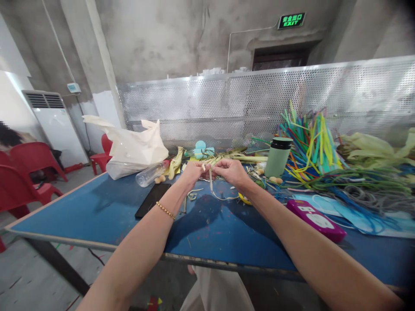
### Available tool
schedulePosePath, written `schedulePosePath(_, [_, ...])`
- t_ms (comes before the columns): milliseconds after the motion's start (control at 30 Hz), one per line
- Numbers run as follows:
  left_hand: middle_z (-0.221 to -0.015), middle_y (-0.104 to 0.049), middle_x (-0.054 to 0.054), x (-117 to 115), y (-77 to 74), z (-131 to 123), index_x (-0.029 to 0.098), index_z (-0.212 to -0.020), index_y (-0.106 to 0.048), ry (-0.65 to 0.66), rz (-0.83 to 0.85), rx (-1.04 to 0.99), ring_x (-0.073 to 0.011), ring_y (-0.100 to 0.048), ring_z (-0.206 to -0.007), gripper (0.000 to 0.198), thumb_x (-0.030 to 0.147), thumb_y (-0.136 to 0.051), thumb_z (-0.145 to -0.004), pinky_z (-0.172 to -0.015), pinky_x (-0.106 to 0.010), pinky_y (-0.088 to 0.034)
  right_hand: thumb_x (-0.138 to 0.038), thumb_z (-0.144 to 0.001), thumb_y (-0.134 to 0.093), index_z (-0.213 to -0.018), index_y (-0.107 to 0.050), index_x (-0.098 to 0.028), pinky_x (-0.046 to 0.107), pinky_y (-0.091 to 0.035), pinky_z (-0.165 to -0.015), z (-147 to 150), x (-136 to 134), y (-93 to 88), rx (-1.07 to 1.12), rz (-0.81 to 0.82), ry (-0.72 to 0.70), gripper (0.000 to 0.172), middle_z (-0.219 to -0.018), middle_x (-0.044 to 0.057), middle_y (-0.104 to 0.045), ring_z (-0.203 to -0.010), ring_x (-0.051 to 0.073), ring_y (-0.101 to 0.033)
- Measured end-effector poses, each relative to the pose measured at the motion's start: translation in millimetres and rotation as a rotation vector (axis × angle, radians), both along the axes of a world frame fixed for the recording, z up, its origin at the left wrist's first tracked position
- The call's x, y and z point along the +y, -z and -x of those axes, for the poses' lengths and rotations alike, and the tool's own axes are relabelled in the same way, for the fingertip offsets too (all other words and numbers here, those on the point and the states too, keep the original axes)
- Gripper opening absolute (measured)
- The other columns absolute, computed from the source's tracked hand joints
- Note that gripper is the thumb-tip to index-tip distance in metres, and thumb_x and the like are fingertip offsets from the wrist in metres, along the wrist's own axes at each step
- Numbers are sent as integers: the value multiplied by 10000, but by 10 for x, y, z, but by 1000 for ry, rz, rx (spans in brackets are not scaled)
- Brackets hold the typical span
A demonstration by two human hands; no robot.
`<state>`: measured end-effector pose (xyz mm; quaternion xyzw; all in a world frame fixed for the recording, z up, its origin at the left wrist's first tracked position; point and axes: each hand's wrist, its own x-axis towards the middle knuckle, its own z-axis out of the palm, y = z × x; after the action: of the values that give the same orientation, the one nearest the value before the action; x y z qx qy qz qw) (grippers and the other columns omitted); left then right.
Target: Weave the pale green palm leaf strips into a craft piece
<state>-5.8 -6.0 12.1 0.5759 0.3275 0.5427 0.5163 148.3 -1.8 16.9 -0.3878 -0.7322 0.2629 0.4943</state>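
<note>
Both my hands meet over the middle of the blue table (pixel 207 242). My left hand (pixel 193 171) is closed on a pale strip of dried husk (pixel 211 179), its fingertips pinched together. From the right, my right hand (pixel 232 172) pinches the same husk piece, thumb and fingers closed. One end of the strip hangs down between the hands and reaches toward the tabletop. The fingertips partly hide the upper part of the husk. Small husk scraps (pixel 193 195) lie on the table below my left hand.
A black phone (pixel 152 201), clear bottle (pixel 149 175) and white bag (pixel 138 149) are on the left. On the right stand a green cup (pixel 278 159), a magenta device (pixel 316 219), blue masks (pixel 359 211) and coloured strips (pixel 319 147). Red chairs (pixel 37 160) stand beyond the left edge.
</note>
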Motion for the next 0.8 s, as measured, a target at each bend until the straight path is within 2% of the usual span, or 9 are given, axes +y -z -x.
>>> schedulePosePath(167, [-463, -576, -23, -11, -13, 2, 86, -565, -664, -7, -6, 3, -89, -482, -424, 348, 391, -825, -607, -528, -252, -417, -363, -697, -650, -660, -633, -139, 212, -302, -464, 4, 44, 37, -27, -14, 13, 228, -549, -5, -598, -476, 77, -407])
schedulePosePath(333, [-504, -607, -37, 16, 4, -4, 77, -608, -673, -24, 37, 8, -116, -544, -462, 310, 343, -832, -598, -587, -290, -476, -406, -715, -656, -620, -585, -158, 210, -277, -428, 4, 63, 60, -81, -52, 73, 274, -472, -31, -521, -426, 72, -382])
schedulePosePath(433, [-553, -640, -47, 33, 25, 2, 78, -646, -684, -30, 15, 4, -127, -573, -490, 288, 315, -836, -587, -601, -298, -491, -467, -730, -650, -623, -559, -171, 215, -278, -391, 2, 14, 32, -86, 12, 71, 328, -437, -32, -507, -371, 80, -391])
schedulePosePath(500, [-579, -657, -58, 33, 30, 11, 76, -667, -692, -20, 3, -2, -130, -581, -500, 295, 326, -831, -592, -580, -284, -478, -487, -731, -650, -635, -558, -173, 222, -296, -377, -13, -19, -1, -79, 76, 12, 341, -452, -22, -535, -351, 85, -408])
schedulePosePath(667, [-643, -688, -72, 14, 12, 25, 84, -788, -717, 37, 24, -34, -140, -615, -568, 315, 324, -826, -615, -615, -281, -483, -527, -740, -642, -758, -655, -144, 227, -277, -397, -88, -6, -49, -15, 98, -51, 383, -469, -40, -497, -383, 74, -363])
schedulePosePath(800, [-628, -671, -70, 30, 36, 21, 79, -755, -706, 70, 48, -14, -134, -606, -572, 259, 272, -820, -626, -610, -276, -471, -499, -725, -662, -797, -716, -127, 235, -276, -439, -77, 16, -24, 61, 79, -55, 382, -497, -36, -493, -441, 77, -357])
